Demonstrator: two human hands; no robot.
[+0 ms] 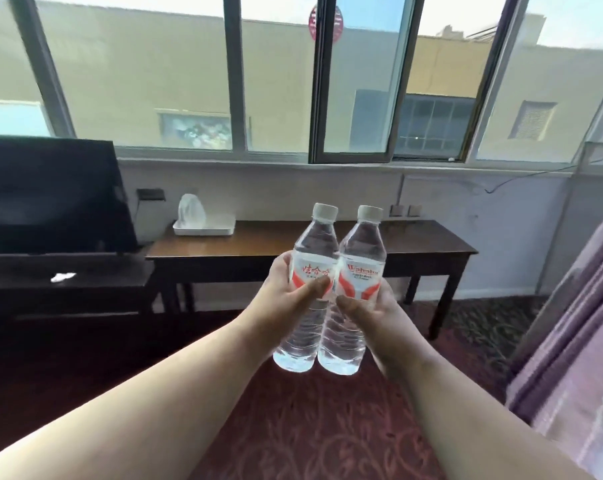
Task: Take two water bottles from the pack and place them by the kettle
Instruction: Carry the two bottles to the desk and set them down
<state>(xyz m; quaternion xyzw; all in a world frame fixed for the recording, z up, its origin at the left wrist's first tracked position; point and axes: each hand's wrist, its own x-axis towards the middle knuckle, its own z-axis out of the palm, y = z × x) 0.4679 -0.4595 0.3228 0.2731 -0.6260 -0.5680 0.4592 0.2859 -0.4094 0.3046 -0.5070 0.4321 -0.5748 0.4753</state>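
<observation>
Left bottle (pixel 305 289): clear, white cap, white label with red script. Right bottle (pixel 353 289): same, red Latin lettering. Table (pixel 414 242), centre: dark brown. Tray (pixel 204 229): white. Carpet (pixel 310 427), bottom: dark red, scroll pattern. Curtain (pixel 577 323), right: mauve. TV (pixel 47 195), left: black.

Two clear plastic water bottles, each with a white cap and a red-and-white label, are held up in the air side by side, touching along their sides. The left bottle (pixel 307 282) leans slightly rightward at the top and shows red Chinese characters. The right bottle (pixel 353 289) also tilts slightly right, and its label reads "Wahaha"; both look full and sealed.
</observation>
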